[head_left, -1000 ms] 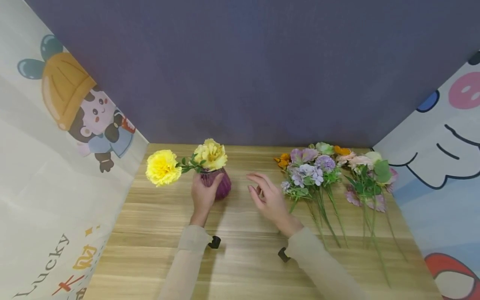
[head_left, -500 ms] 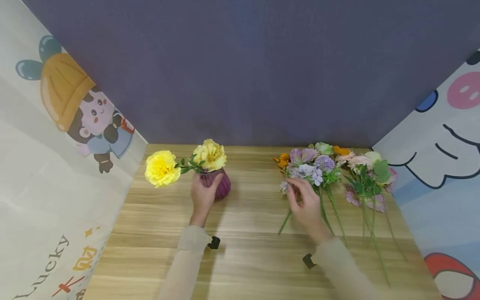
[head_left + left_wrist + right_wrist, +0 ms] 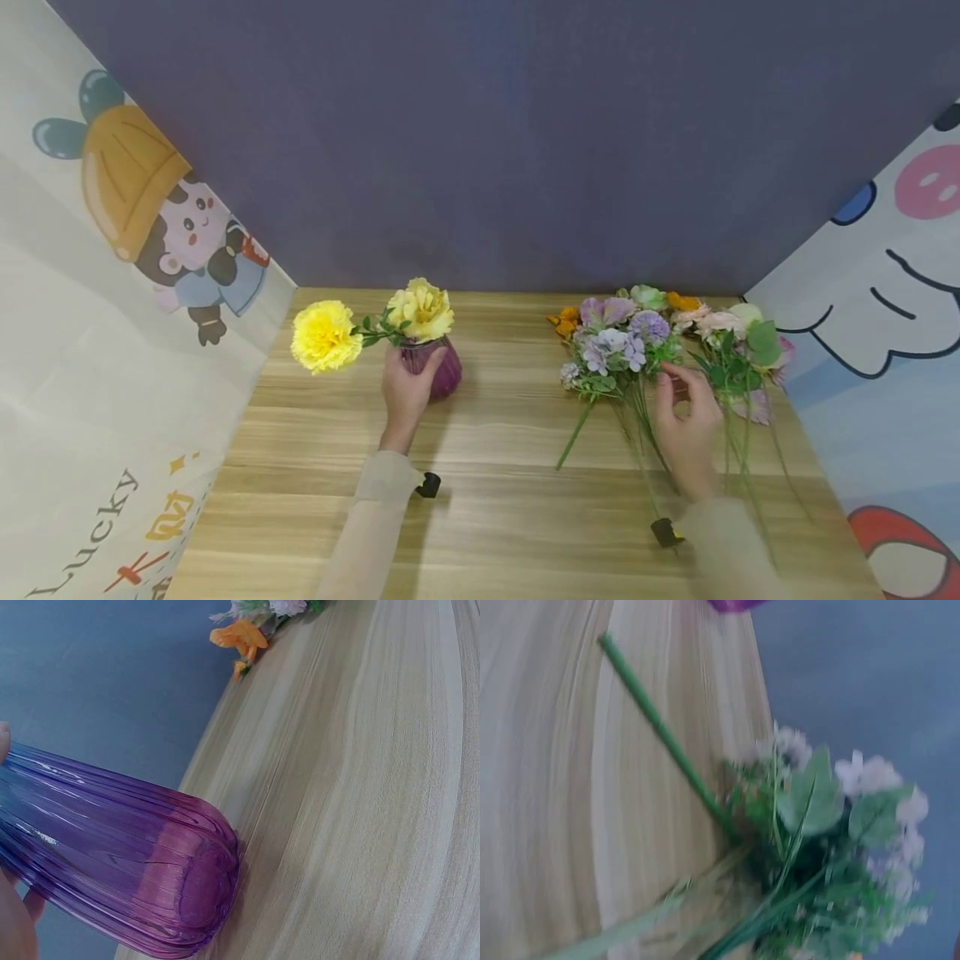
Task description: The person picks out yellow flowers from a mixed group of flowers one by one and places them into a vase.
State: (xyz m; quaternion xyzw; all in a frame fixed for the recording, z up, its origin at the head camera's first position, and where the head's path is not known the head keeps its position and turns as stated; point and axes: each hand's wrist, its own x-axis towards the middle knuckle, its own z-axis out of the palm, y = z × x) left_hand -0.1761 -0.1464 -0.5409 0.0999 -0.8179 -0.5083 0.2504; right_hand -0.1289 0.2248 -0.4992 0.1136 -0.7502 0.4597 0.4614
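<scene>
My left hand (image 3: 408, 387) grips a ribbed purple glass vase (image 3: 447, 375) around its upper part. In the left wrist view the vase (image 3: 127, 847) shades from blue to pink at its base. A pale yellow flower (image 3: 422, 310) stands above its mouth, and a bright yellow one (image 3: 326, 337) leans out to the left. My right hand (image 3: 688, 429) is over the stems of a bunch of artificial flowers (image 3: 617, 346), its fingers loosely bent near the green foliage. Whether the fingertips touch a stem is unclear. The right wrist view is blurred and shows leaves and stems (image 3: 667, 742).
Pink and cream flowers (image 3: 720, 325) with long stems lie at the right of the wooden table (image 3: 495, 517). Orange blossoms (image 3: 566, 321) edge the purple bunch. A dark blue-grey panel (image 3: 480, 150) rises behind; cartoon-printed panels (image 3: 90, 350) flank the table.
My right hand has moved rightward from beside the vase, across the purple bunch, to its right-hand stems. The left hand and the vase have stayed in place.
</scene>
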